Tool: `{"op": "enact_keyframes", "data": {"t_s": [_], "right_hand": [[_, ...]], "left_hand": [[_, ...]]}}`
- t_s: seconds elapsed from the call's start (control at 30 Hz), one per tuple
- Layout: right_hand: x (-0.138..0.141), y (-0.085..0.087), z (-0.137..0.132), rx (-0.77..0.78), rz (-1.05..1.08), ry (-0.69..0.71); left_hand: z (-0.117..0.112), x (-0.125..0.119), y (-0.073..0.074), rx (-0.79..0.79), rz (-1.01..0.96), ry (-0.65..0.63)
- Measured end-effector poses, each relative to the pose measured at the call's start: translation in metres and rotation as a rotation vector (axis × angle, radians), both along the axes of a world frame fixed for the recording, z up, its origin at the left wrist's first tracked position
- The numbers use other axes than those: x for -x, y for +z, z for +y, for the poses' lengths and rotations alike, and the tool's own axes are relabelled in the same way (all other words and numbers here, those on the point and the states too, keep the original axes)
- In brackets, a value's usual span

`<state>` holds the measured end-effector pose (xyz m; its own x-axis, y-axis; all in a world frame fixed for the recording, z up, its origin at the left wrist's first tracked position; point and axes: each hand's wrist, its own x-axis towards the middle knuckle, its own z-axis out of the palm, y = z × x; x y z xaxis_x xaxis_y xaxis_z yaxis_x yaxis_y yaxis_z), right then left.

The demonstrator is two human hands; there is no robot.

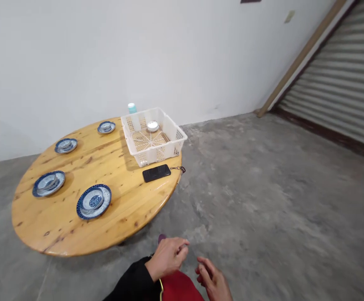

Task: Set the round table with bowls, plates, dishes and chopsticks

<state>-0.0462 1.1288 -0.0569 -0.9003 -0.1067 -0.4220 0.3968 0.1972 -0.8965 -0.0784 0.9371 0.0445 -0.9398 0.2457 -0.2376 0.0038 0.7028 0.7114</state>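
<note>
My left hand (167, 258) hangs low in front of me, off the table's near edge, with its fingers curled in loosely and nothing visible in them. My right hand (212, 279) is beside it, lower right, with fingers bent and apart, holding nothing. Both hover over the concrete floor above a red garment (178, 288). The round wooden table (128, 209) carries several blue-and-white plates, each with a small bowl on it; the nearest plate (94, 201) lies up and to the left of my left hand.
A white plastic basket (153, 136) stands at the table's far right edge with a small white dish (152, 126) inside. A black phone (156, 172) with a strap lies in front of it. A teal-capped container (132, 108) sits behind. A roller shutter (341, 79) is at the right.
</note>
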Motion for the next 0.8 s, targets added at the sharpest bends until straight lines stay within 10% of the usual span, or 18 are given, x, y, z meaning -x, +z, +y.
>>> {"op": "enact_keyframes", "data": {"t_s": [0.2,0.4,0.8], "right_hand": [[0.082,0.009,0.007,-0.005,-0.070,-0.167],[0.176,0.064,-0.008,-0.146,0.129,-0.096],[0.435,0.217,-0.102,-0.060,0.693,0.226]], "left_hand": [[-0.027,0.071,0.002,-0.062,0.059,0.039],[-0.064,0.110,0.012,-0.106,0.096,0.196],[-0.198,0.224,0.116,-0.022,0.485,0.556]]}}
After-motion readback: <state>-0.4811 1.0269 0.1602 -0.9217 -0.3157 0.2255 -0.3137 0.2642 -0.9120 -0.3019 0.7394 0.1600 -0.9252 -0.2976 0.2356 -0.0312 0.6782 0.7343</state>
